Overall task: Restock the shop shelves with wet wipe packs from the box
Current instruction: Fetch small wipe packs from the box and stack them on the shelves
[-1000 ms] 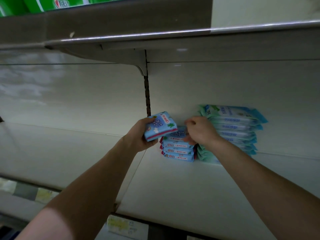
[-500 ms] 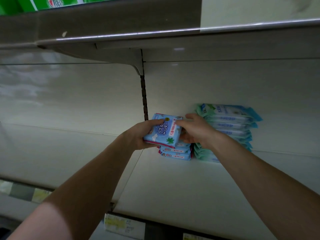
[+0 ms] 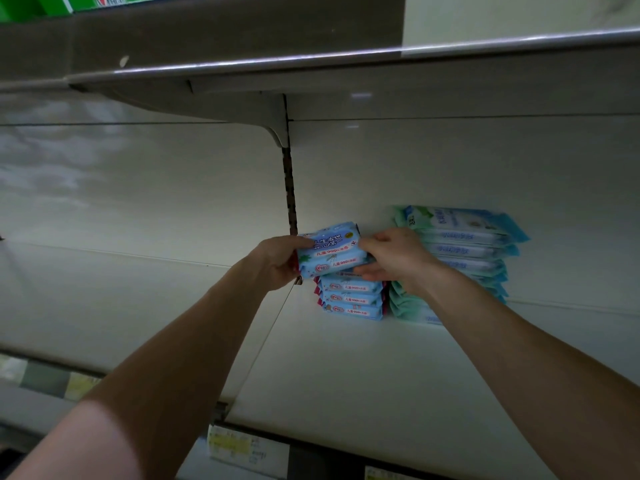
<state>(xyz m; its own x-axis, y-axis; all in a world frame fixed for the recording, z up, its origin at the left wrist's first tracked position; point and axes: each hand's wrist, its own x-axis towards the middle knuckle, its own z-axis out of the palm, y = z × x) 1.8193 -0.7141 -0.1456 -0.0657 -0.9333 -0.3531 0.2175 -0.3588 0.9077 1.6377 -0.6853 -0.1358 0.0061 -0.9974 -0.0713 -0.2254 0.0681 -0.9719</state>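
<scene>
Wipes pack [image 3: 329,249] hangs tilted just above the blue stack [image 3: 349,299], left hand [image 3: 280,261] and right hand [image 3: 394,258] gripping its ends; best to level it and square the edges before letting go.

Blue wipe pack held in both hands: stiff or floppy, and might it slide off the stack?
The blue pack probably gives a little: its film wrapper looks soft where the left hand and right hand grip its ends. The glossy film is likely slippery, so it might slide off the blue stack. Being flat, it is unlikely to roll.
</scene>
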